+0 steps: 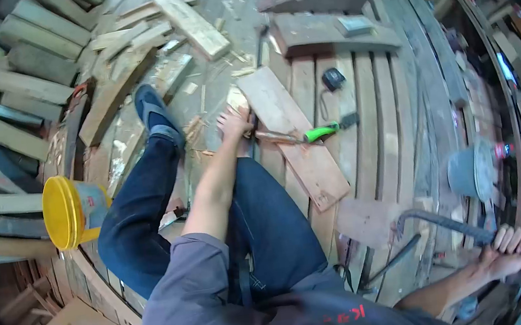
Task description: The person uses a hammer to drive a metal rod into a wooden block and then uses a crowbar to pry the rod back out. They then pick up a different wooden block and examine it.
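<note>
My left hand is between my legs, fingers curled at a pale piece of wood whose end shows beyond them. Much of that piece is hidden by the hand. Beside it lies a flat board, and across the board rest a tool with a wooden handle and a tool with a bright green handle. Out to the right, my right hand is closed round the grip of a dark pry bar. The bar's hooked end points left, over a thin flat wood piece.
A black tape measure and thick wood blocks lie on the slatted platform. A yellow bucket stands left, a grey bucket right. Planks and shavings cover the far floor. Stacked timber lines the left.
</note>
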`<move>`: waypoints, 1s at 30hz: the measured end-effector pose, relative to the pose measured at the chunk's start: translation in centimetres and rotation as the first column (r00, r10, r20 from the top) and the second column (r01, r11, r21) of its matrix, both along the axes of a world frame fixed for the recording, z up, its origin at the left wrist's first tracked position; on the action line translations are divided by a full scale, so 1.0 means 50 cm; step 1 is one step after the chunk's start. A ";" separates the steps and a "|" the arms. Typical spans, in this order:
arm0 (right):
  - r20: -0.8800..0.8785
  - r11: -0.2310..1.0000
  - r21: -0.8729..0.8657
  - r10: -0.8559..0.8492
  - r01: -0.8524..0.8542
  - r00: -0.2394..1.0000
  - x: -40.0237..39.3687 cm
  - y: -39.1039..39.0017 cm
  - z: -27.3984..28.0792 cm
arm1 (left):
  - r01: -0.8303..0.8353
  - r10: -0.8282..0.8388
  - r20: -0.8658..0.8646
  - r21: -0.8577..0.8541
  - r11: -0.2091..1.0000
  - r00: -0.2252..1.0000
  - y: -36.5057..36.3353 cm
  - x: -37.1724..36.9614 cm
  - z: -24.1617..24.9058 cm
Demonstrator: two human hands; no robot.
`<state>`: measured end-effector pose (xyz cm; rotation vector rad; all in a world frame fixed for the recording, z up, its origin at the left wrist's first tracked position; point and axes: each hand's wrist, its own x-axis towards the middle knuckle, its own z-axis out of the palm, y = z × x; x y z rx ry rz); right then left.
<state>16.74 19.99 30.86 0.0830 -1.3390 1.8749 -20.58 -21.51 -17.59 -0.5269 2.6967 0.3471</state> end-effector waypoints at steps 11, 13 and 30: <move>0.018 0.994 -0.069 0.083 -0.081 0.996 -0.038 -0.043 0.008 | 0.098 -0.098 -0.002 0.011 0.995 0.995 -0.043 -0.008 0.007; -0.004 0.989 -0.083 0.125 -0.125 0.992 -0.042 -0.053 0.013 | 0.117 -0.117 0.009 -0.022 0.993 0.993 -0.047 -0.019 -0.019; 0.012 0.988 -0.143 0.061 -0.059 0.998 -0.036 -0.078 0.017 | 0.084 0.045 -0.176 0.664 0.743 0.983 -0.233 0.058 0.408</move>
